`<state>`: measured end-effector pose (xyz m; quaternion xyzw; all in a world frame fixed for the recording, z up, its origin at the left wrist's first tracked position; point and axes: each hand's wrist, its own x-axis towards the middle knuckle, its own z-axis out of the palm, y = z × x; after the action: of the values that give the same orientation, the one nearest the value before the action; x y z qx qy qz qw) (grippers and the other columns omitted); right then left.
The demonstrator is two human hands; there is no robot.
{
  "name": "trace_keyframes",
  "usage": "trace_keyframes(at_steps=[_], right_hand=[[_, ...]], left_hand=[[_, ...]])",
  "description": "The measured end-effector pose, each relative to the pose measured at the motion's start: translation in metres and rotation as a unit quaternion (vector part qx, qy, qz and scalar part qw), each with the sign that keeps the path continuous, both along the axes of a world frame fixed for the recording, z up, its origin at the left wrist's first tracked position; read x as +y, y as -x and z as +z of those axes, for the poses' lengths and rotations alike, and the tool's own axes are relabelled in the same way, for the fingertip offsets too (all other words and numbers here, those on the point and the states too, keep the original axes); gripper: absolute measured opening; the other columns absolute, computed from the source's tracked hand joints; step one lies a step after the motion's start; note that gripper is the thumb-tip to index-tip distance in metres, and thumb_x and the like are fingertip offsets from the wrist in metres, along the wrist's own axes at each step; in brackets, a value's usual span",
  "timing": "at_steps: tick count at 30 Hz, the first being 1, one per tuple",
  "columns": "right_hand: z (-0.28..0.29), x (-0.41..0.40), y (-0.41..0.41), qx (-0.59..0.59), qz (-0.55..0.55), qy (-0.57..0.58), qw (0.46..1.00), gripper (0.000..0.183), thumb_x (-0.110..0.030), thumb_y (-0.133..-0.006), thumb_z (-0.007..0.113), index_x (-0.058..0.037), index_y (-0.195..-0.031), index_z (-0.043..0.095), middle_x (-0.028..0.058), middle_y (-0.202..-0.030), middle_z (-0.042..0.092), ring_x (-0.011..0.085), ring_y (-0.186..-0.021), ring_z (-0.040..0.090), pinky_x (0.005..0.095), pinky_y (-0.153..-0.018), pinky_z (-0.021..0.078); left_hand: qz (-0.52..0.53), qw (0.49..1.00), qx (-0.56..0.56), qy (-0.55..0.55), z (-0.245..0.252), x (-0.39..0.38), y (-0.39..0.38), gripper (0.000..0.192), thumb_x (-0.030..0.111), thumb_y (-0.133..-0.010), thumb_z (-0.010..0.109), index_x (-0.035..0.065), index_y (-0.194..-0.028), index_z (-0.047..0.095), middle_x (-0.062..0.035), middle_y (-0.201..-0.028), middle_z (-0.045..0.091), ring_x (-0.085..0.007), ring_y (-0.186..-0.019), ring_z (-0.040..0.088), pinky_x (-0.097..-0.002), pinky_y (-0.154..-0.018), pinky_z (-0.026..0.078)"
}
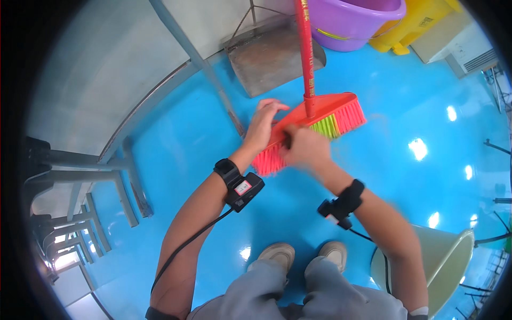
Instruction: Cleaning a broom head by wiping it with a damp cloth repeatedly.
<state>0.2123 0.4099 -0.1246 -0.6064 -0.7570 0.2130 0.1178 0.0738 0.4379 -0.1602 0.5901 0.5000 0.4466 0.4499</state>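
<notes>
A red plastic broom head (334, 103) with pink and lime-green bristles (326, 127) is in front of me, its red handle (306, 52) running up out of view. My left hand (262, 126) is at the head's left end, fingers curved and spread apart beside its upper edge. Against the front of the head and the pink bristles, my right hand (308, 148) is curled and blurred by motion. Something dark shows at its fingertips; whether it is debris or shadow is unclear. Its fingers partly hide the bristles.
Behind the broom lies a worn metal dustpan (264, 60). A purple bucket (352, 28) and a yellow pedal bin (412, 26) stand at the back right. Grey metal legs (216, 80) line the left. A pale green bin (444, 256) is by my right arm, on the glossy blue floor (180, 132).
</notes>
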Motion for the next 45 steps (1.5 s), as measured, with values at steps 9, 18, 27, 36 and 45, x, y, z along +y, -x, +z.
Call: trace_keyframes(at_steps=[9,18,27,36,45], right_hand=[[-0.002,0.019,-0.032,-0.001,0.015,-0.039,0.999,0.027,-0.019,-0.064,0.060,-0.0100,-0.090,0.061,0.0101,-0.076,0.063,0.0287,-0.071,0.062,0.0388,-0.060,0.0492],[-0.003,-0.028,0.011,0.038,0.109,-0.082,0.990,0.034,-0.022,-0.065,0.062,-0.0118,-0.097,0.059,0.0109,-0.080,0.059,0.0294,-0.068,0.061,0.0387,-0.060,0.0495],[-0.001,-0.035,0.010,0.023,0.134,-0.067,0.988,0.043,-0.024,-0.063,0.065,-0.0134,-0.104,0.057,0.0114,-0.083,0.059,0.0293,-0.068,0.061,0.0379,-0.059,0.0495],[-0.003,-0.004,-0.042,-0.010,-0.053,-0.140,0.989,0.034,-0.025,-0.064,0.062,-0.0090,-0.094,0.059,0.0128,-0.077,0.059,0.0290,-0.061,0.061,0.0386,-0.054,0.0488],[-0.015,-0.032,-0.017,-0.056,0.032,-0.018,0.998,0.072,-0.024,-0.064,0.062,-0.0109,-0.129,0.036,0.0103,-0.078,0.060,0.0272,-0.065,0.060,0.0381,-0.058,0.0488]], left_hand=[[0.011,0.987,-0.134,0.084,-0.009,0.006,-0.002,0.057,0.051,-0.090,0.023,0.0070,-0.100,0.057,-0.0055,-0.113,0.046,-0.0176,-0.109,0.039,-0.0382,-0.091,0.032],[-0.060,0.937,-0.274,0.210,0.005,0.009,0.015,0.070,0.058,-0.087,0.018,0.0009,-0.113,0.050,-0.0133,-0.121,0.045,-0.0209,-0.115,0.035,-0.0387,-0.093,0.031],[-0.067,0.922,-0.292,0.244,0.012,0.013,0.006,0.077,0.063,-0.085,0.012,0.0036,-0.119,0.047,-0.0100,-0.127,0.043,-0.0211,-0.121,0.031,-0.0421,-0.099,0.020],[-0.077,0.947,-0.207,0.234,0.008,0.012,-0.006,0.077,0.064,-0.085,0.011,0.0057,-0.116,0.050,-0.0074,-0.124,0.044,-0.0202,-0.122,0.028,-0.0457,-0.102,0.007],[-0.085,0.966,-0.139,0.203,0.003,0.015,-0.002,0.076,0.064,-0.085,0.011,0.0064,-0.112,0.053,-0.0074,-0.123,0.045,-0.0213,-0.123,0.028,-0.0490,-0.102,0.004]])
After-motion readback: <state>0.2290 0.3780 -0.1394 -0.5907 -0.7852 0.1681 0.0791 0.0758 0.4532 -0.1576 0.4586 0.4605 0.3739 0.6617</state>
